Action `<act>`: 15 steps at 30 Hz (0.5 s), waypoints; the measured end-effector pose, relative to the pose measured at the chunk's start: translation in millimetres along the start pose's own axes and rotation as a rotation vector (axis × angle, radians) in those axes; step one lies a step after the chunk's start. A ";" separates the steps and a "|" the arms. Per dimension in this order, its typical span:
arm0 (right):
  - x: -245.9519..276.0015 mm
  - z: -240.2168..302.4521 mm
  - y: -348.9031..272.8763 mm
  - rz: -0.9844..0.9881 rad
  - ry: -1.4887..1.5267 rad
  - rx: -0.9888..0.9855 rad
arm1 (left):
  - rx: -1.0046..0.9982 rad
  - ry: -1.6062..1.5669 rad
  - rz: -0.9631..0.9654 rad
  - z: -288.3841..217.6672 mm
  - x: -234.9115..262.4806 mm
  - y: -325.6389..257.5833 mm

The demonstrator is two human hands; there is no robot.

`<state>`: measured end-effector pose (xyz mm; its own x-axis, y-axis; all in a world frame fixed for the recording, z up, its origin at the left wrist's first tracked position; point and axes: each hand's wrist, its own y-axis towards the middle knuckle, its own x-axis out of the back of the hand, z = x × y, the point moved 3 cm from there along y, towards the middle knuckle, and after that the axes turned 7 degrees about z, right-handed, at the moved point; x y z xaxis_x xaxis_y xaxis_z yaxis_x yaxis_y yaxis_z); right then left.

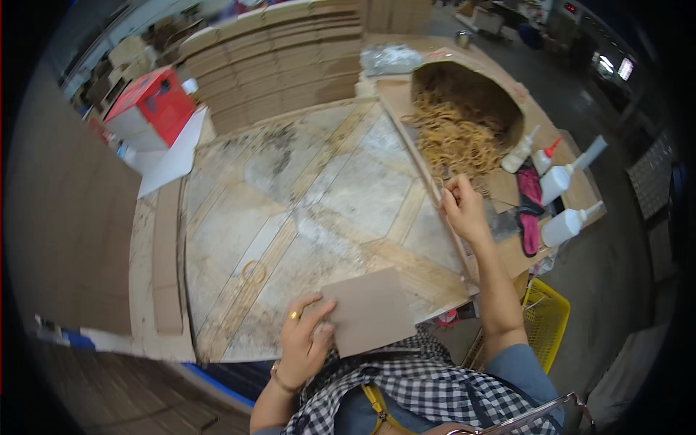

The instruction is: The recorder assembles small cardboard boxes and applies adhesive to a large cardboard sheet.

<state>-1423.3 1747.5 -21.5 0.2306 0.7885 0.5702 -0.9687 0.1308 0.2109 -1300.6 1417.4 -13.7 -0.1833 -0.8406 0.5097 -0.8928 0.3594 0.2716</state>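
My left hand (306, 339) grips a small flat brown cardboard piece (370, 310) at the near edge of the worn, glue-stained worktable (304, 196). My right hand (464, 209) reaches to the table's right edge and pinches a tan rubber band (438, 183) beside a spilled heap of rubber bands (453, 141). The heap pours out of a round cardboard tub (471, 90) lying on its side. One loose rubber band (254, 271) lies on the table left of centre.
Stacked flat cardboard sheets (283, 58) line the far edge. A red and white box (154, 105) stands at far left. White glue bottles (562, 177) and a pink cloth (531, 206) lie at the right. A yellow basket (544, 319) sits below the table's right corner.
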 end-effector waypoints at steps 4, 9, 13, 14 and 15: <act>-44.2 109.0 -49.3 0.439 0.033 0.287 | 0.090 -0.138 -0.019 6.3 4.9 3.7; -92.7 162.1 -75.2 0.801 0.283 0.414 | 0.117 -0.220 -0.016 5.0 13.8 10.9; -97.3 160.5 -72.8 0.750 0.148 0.432 | 0.218 -0.184 0.077 17.7 19.3 12.6; -95.3 157.3 -72.5 0.619 0.022 0.503 | 0.280 -0.197 0.046 25.3 18.9 12.3; -93.0 152.0 -74.4 0.485 -0.108 0.570 | 0.341 -0.214 0.015 32.6 17.5 11.8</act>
<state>-1358.7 1573.1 30.5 -0.1738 0.6114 0.7720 -0.7730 -0.5704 0.2777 -1327.8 1393.8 -28.2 -0.2467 -0.9148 0.3198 -0.9681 0.2473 -0.0395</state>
